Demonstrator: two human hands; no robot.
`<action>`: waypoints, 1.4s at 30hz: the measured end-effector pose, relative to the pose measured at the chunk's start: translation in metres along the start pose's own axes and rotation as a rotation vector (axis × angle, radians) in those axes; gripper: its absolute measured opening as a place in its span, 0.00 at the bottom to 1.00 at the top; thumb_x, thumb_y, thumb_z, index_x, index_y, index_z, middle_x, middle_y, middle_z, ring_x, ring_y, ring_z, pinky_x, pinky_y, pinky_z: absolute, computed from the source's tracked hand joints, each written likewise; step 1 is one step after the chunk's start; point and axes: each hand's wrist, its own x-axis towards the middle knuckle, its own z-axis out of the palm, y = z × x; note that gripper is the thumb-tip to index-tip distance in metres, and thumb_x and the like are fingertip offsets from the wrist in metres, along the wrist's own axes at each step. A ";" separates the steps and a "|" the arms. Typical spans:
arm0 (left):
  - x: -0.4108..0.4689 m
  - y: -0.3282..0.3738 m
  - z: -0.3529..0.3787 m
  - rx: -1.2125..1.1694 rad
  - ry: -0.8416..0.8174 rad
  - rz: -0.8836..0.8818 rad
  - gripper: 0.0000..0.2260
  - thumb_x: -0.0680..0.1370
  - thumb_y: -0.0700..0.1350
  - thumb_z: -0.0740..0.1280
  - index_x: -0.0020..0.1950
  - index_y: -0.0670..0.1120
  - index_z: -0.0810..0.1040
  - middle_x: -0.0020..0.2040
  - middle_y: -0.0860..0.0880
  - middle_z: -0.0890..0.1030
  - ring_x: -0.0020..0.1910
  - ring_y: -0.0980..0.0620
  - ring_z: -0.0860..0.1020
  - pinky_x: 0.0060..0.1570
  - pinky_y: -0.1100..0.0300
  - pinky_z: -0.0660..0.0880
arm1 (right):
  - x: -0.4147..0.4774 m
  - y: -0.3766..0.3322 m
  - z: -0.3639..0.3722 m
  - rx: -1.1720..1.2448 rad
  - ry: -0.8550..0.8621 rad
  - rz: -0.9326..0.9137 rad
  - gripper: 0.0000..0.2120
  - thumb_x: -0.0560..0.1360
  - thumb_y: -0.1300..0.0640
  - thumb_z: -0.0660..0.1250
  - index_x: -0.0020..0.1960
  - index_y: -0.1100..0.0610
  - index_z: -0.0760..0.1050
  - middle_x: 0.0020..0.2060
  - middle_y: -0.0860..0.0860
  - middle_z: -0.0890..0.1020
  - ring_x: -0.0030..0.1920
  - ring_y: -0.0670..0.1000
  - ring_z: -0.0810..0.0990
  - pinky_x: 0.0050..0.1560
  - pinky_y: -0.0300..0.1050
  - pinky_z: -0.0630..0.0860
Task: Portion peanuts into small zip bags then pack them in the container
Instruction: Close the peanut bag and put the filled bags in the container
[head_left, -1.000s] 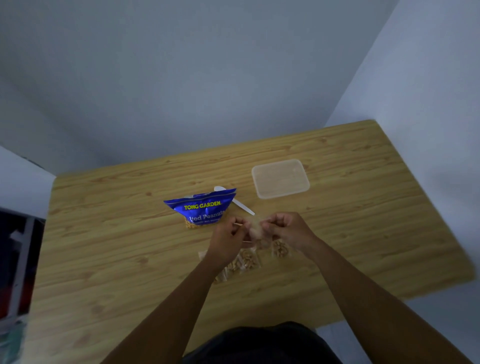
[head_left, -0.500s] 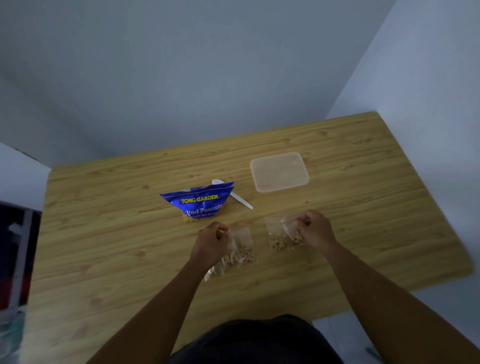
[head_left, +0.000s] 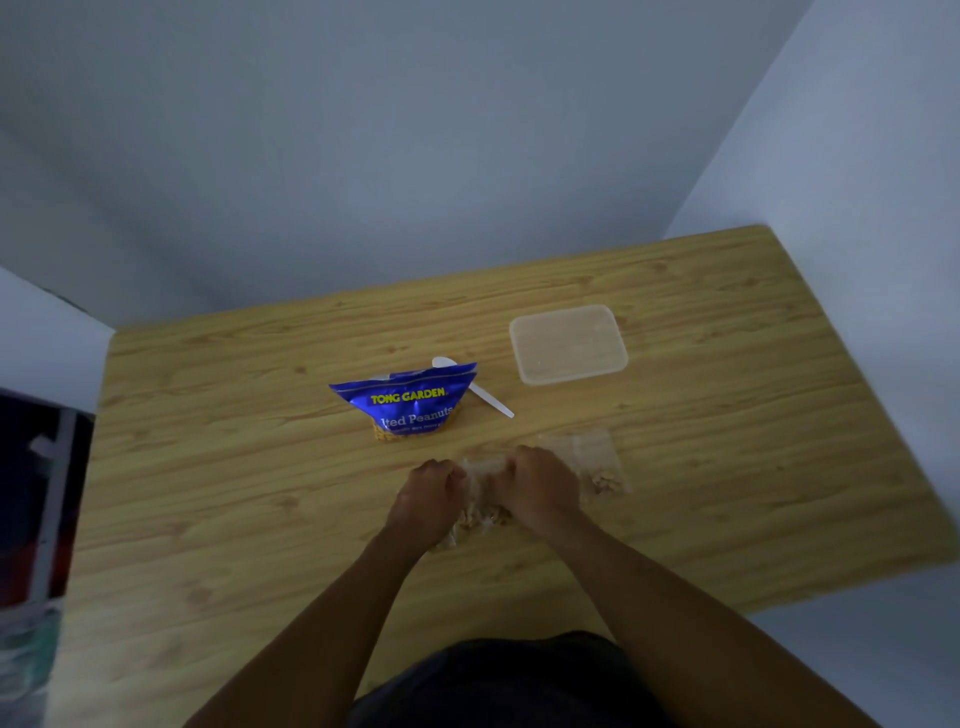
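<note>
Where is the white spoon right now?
In the head view, the white spoon lies on the table near its centre. Its bowl is tucked behind the blue peanut bag, and the clear container is to its right.

Blue peanut packet (head_left: 410, 402) mid-table; filled zip bags (head_left: 602, 467) (clear) nearer; translucent container (head_left: 569, 343) right.

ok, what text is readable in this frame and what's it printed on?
"TONG GARDEN": yellow, on the blue peanut bag.
"lted Peanuts": white, just below on the same bag; the start is cut off.
Smaller line under that: too blurred to read.
Container, spoon, held zip bag, loose zip bag: no text visible.
</note>
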 end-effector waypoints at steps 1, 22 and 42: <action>-0.001 0.000 -0.001 0.024 -0.013 0.008 0.10 0.79 0.45 0.62 0.55 0.46 0.82 0.50 0.47 0.81 0.50 0.48 0.80 0.51 0.54 0.77 | 0.001 -0.004 0.005 0.021 -0.024 0.056 0.10 0.76 0.48 0.65 0.51 0.51 0.80 0.46 0.49 0.83 0.47 0.54 0.83 0.43 0.46 0.76; -0.016 -0.001 0.002 0.393 -0.124 0.223 0.12 0.82 0.47 0.58 0.56 0.47 0.80 0.59 0.45 0.73 0.60 0.46 0.74 0.58 0.53 0.72 | 0.003 0.014 0.016 0.261 -0.121 0.105 0.09 0.69 0.52 0.76 0.42 0.57 0.84 0.36 0.50 0.85 0.41 0.50 0.85 0.41 0.45 0.82; 0.017 0.053 -0.043 -0.674 0.247 0.032 0.04 0.78 0.40 0.69 0.46 0.47 0.82 0.38 0.51 0.84 0.31 0.62 0.77 0.38 0.70 0.75 | 0.008 0.003 -0.065 0.707 0.013 -0.124 0.19 0.67 0.48 0.80 0.56 0.43 0.79 0.41 0.44 0.85 0.34 0.35 0.78 0.35 0.29 0.71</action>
